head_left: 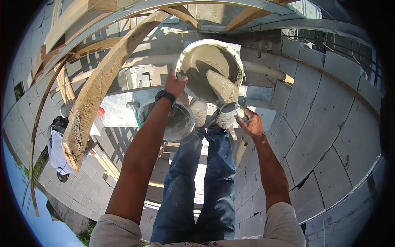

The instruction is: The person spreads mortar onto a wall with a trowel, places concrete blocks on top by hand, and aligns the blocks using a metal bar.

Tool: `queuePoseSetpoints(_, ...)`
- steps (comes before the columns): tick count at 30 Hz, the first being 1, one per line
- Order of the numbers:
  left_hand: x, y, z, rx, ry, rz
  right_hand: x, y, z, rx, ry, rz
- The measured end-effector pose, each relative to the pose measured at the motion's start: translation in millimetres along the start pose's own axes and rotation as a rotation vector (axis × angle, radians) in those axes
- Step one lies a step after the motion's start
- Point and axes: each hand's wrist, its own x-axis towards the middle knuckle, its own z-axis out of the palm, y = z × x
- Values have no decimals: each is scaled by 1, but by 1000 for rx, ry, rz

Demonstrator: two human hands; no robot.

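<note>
A white bucket (180,60) of wet grey mortar (199,57) stands in front of my feet. My left hand (175,84) grips its near left rim, thumb toward the inside. In my right hand (251,122), the fingers are closed around the handle of a trowel (222,86). Mortar coats the blade, which lies over the bucket's near right side with its tip toward the mortar. Left of my shoes, below my left forearm, sits a second bucket (181,119) with dark grey residue inside.
A hammer (132,106) with a green handle lies on the pale platform (113,109). A rough timber (98,82) slants across the left. Roof framing (181,16) spans above, and a block wall (317,136) rises on the right. Another person (61,148) is lower left.
</note>
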Motion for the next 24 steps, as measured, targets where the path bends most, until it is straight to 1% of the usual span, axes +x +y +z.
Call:
queuePoseSetpoints(1, 12, -1, -11, 6, -51, -83, -2, -4, 9, 26, 102, -133)
queuePoseSetpoints(3, 31, -2, -29, 21, -151, -246, -4, -21, 14, 117, 98, -128)
queuePoseSetpoints(6, 23, 0, -36, 147, -134, -182, -8, -49, 17, 218, 83, -121)
queuePoseSetpoints(7, 21, -20, -33, 281, -121, -96, -9, -54, 19, 238, 76, -113)
queuePoseSetpoints(8, 20, -56, -27, 419, -103, -7, -12, -61, 20, 260, 87, -121)
queuePoseSetpoints(10, -18, -10, -29, 216, 107, -65, -18, -78, 21, 304, 110, -137)
queuePoseSetpoints(11, -34, -4, -30, 106, 58, -167, -22, -79, 24, 310, 147, -186)
queuePoseSetpoints(12, -35, -51, -22, 190, 86, -121, -30, -85, 23, 314, 186, -232)
queuePoseSetpoints(13, -62, -27, -27, 240, 98, -34, -42, -100, 14, 347, 156, -196)
queuePoseSetpoints(15, -98, -11, -32, 70, 53, -289, -68, -125, -3, 308, 144, -178)
queuePoseSetpoints(17, -132, 9, -44, 251, 28, -123, -94, -139, -14, 265, 155, -168)
queuePoseSetpoints(18, -140, 30, -50, 220, -1, -161, -104, -142, -13, 171, 208, -165)
queuePoseSetpoints(20, -172, 61, -61, 168, -69, -265, -126, -166, -27, 160, 160, -117)
queuePoseSetpoints(22, -178, 65, -66, 219, -75, -132, -129, -173, -28, 112, 155, -107)
queuePoseSetpoints(24, -180, 66, -73, 286, -96, -44, -116, -164, -15, 55, 230, -192)
